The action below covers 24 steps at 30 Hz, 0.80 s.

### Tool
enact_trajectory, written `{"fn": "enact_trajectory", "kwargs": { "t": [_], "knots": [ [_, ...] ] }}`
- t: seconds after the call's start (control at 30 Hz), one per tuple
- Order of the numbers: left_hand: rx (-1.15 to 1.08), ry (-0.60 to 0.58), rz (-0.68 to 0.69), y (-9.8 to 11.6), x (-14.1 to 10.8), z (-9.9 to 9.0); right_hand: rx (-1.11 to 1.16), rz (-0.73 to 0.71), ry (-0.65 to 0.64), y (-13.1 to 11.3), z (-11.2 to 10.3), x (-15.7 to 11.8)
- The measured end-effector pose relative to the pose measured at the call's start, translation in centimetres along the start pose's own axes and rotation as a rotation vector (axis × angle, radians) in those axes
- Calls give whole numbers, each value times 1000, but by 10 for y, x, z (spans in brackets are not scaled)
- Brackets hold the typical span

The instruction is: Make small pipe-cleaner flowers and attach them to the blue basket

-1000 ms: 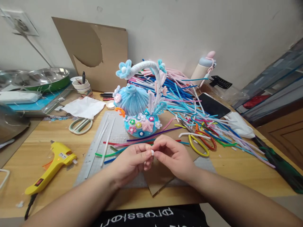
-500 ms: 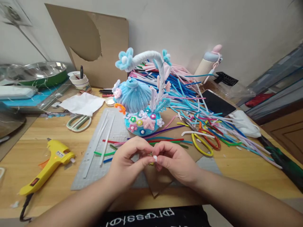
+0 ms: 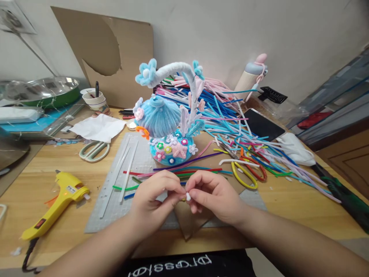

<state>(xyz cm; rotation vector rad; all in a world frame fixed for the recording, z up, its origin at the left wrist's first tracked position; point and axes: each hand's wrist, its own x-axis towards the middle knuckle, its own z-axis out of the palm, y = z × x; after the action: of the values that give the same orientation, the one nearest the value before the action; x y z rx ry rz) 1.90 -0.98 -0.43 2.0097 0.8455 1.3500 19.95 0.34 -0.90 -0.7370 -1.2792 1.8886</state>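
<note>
My left hand and my right hand meet in front of me above the cutting mat, fingertips pinched together. Between them shows a small white piece, probably pipe cleaner, gripped by my right thumb and fingers. A sliver of yellow peeks out at my left fingertips; its shape is mostly hidden. Just beyond my hands stands a pipe-cleaner ornament with a blue shell, an arched white stem, and small flowers and a pink starfish on its base. Several loose pipe cleaners lie between it and my hands.
At left lie a yellow glue gun and pale-handled scissors. Clear glue sticks rest on the grey cutting mat. At right are scissors with yellow and red handles, a pipe-cleaner heap and a dark phone.
My hands stay together, with the fingertips shifted slightly and the white piece turned a little more into view. The whole scene has slid slightly left with the camera.
</note>
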Motion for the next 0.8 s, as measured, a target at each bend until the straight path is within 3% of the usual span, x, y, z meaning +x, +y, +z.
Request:
{"fn": "enact_trajectory", "kwargs": {
  "t": [0.1, 0.3, 0.4, 0.63, 0.8],
  "knots": [
    [17, 16, -31, -1, -1, 3, 124, 48, 25, 7, 0, 2],
    [55, -8, -28, 0, -1, 5, 195, 9, 77, 11, 1, 5],
    [88, -2, -24, 0, 0, 3, 155, -21, 102, 8, 2, 4],
    [206, -32, 136, 4, -1, -2, 28, -70, -3, 2, 3, -2],
    [268, -50, 228, 5, -5, -6, -234, -156, -29, -4, 0, -3]
  ]
}}
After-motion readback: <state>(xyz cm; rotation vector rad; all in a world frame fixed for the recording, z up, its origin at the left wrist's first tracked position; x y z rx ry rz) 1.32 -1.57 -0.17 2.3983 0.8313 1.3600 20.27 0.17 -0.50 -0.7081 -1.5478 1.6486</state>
